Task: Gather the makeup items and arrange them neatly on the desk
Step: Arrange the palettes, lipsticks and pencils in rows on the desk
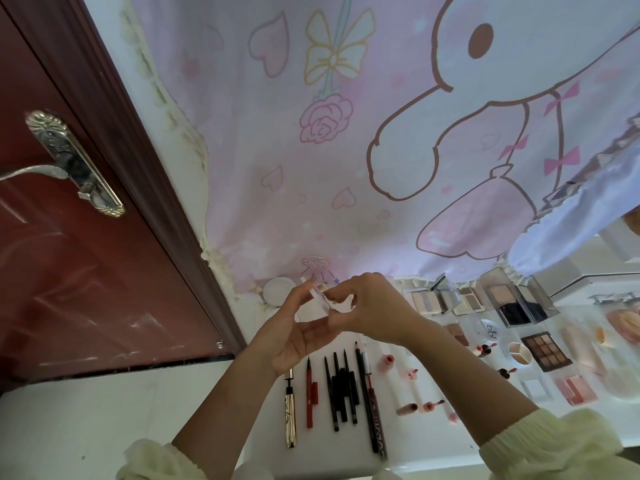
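Both hands hold a small clear compact [320, 296] with pale powder pans, raised above the white desk [242, 393]. My left hand [298, 327] supports it from below and my right hand [374, 306] pinches its right end. Below the hands lies a row of pens and pencils: a gold tube [290, 410], a red liner [310, 393], black pencils [341, 389] and a long black pencil [367, 400]. Pink lip tubes [415, 393] lie to the right. Open eyeshadow palettes [446, 299], a dark case [519, 303] and a brown palette [545, 351] sit further right.
A round white jar [277, 289] stands at the desk's back left. A pink cartoon curtain [346, 150] hangs behind the desk. A dark red door [86, 271] with a metal handle [62, 168] is on the left. Pink compacts and puffs [588, 358] crowd the right side.
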A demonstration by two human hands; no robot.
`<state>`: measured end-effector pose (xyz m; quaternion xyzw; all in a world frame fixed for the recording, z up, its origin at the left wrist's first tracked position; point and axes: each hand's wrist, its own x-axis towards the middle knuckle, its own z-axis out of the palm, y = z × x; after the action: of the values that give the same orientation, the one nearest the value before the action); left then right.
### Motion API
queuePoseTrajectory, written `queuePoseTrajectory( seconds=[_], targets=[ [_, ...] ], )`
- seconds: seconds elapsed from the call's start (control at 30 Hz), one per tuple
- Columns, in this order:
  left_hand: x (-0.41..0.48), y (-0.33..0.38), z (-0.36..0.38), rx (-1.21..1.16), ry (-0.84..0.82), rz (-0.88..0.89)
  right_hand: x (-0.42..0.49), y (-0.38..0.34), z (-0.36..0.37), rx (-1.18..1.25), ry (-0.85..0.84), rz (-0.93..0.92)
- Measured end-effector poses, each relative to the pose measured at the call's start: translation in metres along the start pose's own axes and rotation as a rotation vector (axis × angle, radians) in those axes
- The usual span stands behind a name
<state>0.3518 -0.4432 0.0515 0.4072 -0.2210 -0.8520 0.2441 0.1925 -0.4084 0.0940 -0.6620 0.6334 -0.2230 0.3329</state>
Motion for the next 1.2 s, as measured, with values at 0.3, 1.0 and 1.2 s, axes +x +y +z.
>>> queuePoseTrajectory(
  seconds=[0.3, 1.0, 1.2],
  targets=[
    [0.004, 0.0, -0.004, 0.03, 0.02, 0.006, -0.001, -0.002, 0.009, -0.062, 0.072, 0.004],
    [0.004, 0.003, -0.01, -0.146, -0.114, -0.162, 0.004, 0.026, 0.002, -0.397, 0.315, -0.1],
    [0.011, 0.01, -0.021, -0.044, -0.19, -0.195, 0.024, 0.025, -0.004, -0.249, 0.197, 0.011]
  ],
)
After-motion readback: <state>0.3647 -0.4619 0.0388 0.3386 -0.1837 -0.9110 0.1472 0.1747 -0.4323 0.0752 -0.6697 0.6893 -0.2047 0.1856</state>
